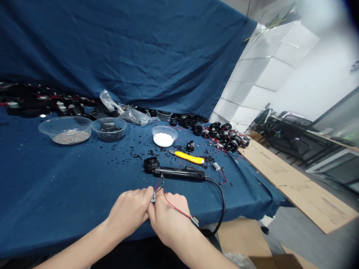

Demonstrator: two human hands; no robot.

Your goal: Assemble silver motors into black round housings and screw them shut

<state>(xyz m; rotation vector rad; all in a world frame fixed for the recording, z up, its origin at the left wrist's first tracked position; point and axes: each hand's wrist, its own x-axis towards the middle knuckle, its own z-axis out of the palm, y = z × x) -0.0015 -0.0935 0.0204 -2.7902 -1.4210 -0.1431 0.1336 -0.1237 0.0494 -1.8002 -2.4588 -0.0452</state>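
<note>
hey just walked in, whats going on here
A person at a table covered in blue cloth is holding a small metal part with thin red and black wires between their left hand and right hand. Just ahead lie a black pen-shaped corded tool and a round black plastic part. Beyond sits a bowl of white granules.

And the count is in: one left hand [127, 213], one right hand [168, 222], one wired component [153, 197] between them! On the table, that's one soldering iron [179, 173], one yellow-handled screwdriver [188, 157], and four clear plastic bowls [65, 130]!
</note>
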